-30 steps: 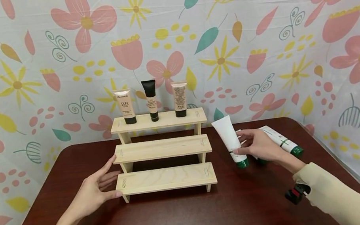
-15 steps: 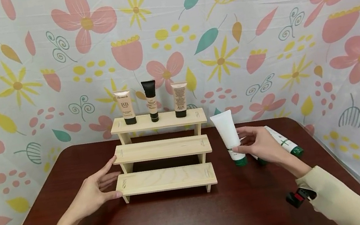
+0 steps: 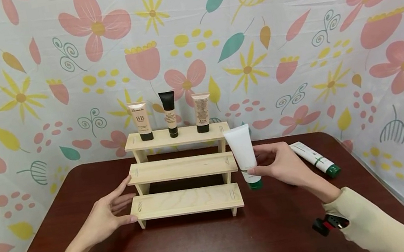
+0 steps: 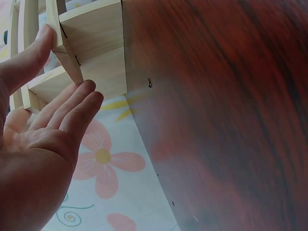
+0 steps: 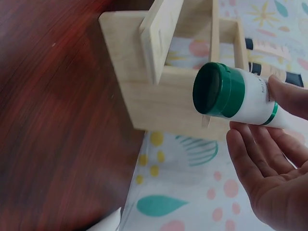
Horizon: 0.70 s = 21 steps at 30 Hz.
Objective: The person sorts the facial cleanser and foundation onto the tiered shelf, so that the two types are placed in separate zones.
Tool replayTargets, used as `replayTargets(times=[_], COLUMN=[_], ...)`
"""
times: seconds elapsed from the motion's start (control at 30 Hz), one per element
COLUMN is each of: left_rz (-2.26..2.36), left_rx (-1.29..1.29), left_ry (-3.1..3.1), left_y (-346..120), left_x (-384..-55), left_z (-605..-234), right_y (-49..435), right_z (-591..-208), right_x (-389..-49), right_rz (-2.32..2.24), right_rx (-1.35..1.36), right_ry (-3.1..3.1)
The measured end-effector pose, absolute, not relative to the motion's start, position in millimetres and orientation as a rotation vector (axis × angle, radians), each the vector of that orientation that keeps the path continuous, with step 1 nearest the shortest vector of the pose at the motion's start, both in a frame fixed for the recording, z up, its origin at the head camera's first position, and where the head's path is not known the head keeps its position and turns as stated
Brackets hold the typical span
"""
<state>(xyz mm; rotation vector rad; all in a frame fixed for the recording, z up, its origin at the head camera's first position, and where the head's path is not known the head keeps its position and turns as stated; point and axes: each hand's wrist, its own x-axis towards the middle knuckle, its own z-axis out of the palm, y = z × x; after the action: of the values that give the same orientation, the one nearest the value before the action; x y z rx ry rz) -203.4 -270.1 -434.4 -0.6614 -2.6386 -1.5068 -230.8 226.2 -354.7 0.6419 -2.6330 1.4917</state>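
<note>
A three-tier wooden display stand [image 3: 188, 200] stands on the table. My left hand [image 3: 98, 218] rests against its left end, fingertips by the middle tier and thumb by the lowest; the left wrist view shows the fingers [image 4: 81, 113] nearly straight. My right hand [image 3: 288, 165] pinches a white squeeze tube [image 3: 242, 150] between thumb and fingers. This tube is held green cap down, slightly tilted, just off the stand's right end. Its cap [image 5: 219, 91] faces the right wrist camera. On the top tier stand a beige BB tube [image 3: 140, 122], a slim black-topped tube [image 3: 170, 115] and another beige tube [image 3: 203, 112].
Another white tube [image 3: 315, 159] with a green cap lies on the dark red-brown table [image 3: 208, 251] to the right of my right hand. A floral cloth [image 3: 184, 25] hangs behind the table.
My right hand has carried the white tube leftward, closer to the stand. A green cap seen earlier below that hand no longer shows. The left hand has kept its place.
</note>
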Motion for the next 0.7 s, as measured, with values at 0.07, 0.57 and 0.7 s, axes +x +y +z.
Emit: replayTargets(times=[0.07,0.57,0.7], left_rz=[-1.509,-1.524,-1.524], left_rx=[-0.658,-0.657,-0.661], left_ry=[-2.64,-2.635,-2.634], left_y=[-270.4,-270.4,-269.4], left_x=[-203.4,-202.6,-202.3], left_z=[-434.6,-433.8,-433.5], right_y=[219.4,166.2,152.1], right_z=[-352.7,-341.3,-340.8], right_x=[-230.4,-235.9,-239.3], right_rz=[1.518,1.599,1.62], right_rx=[0.646,0.75,0.764], right_ry=[-2.616,-2.514,-2.489])
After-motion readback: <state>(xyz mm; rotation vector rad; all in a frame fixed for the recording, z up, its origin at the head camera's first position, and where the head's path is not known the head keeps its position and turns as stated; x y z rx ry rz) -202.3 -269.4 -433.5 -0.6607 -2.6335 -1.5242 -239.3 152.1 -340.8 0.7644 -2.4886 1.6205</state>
